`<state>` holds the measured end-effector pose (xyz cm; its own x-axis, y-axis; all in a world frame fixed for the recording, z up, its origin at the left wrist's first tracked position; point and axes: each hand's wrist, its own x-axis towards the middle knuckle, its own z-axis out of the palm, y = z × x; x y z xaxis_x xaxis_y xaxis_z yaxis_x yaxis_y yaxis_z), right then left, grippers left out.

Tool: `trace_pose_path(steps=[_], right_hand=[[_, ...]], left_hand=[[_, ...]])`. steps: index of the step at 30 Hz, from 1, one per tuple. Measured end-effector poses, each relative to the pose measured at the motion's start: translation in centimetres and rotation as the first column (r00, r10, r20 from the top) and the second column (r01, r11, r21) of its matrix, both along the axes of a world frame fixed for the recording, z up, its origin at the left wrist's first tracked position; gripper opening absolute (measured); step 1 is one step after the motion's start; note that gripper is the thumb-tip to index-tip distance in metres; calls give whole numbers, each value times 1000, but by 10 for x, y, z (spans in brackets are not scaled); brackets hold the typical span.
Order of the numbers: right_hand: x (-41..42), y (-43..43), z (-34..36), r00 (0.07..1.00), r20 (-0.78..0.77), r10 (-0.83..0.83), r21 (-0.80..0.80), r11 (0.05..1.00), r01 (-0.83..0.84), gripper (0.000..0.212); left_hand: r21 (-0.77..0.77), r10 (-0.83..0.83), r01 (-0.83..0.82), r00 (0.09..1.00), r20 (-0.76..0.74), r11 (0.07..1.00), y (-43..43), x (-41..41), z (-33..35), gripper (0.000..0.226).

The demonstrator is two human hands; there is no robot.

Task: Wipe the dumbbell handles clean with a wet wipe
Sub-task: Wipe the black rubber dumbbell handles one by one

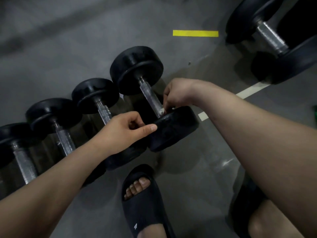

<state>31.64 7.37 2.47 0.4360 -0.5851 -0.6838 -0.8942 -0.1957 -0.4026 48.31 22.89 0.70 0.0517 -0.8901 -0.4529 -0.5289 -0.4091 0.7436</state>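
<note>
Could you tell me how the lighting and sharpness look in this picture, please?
Head view: dim overall; far floor top left blurred; wide-angle curves the dumbbell row; left hand gripping the dumbbell is sharp; wet wipe under the right hand barely shows; glare streak lower right.

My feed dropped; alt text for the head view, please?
A right hand pinches a whitish wipe against the near end of a dumbbell handle while the left hand grips that dumbbell's near head. Three more dumbbells lie alongside.

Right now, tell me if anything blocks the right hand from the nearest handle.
Nothing visible does: the right hand pinches the handle at its near end; the left hand grips the weight head, off the bar.
</note>
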Motion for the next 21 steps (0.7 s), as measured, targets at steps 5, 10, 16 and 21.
trace_pose_path(steps=[5, 10, 16, 21], right_hand=[[-8, 12, -13, 921, 239, -306, 9, 950, 313, 12], [-31, 8, 11, 761, 470, -447, 120, 887, 446, 12], [-76, -19, 75, 628, 549, -552, 270, 828, 491, 32], [-141, -37, 138, 586, 581, -564, 268, 813, 516, 19]], left_hand=[[12, -13, 13, 999, 30, 1000, -1, -2, 10, 49], [-10, -34, 35, 995, 91, 999, -23, -5, 37, 31], [-129, 17, -18, 1000, -10, 991, -103, -51, 84, 35], [21, -19, 29, 923, -385, 999, -157, -112, 133, 40]])
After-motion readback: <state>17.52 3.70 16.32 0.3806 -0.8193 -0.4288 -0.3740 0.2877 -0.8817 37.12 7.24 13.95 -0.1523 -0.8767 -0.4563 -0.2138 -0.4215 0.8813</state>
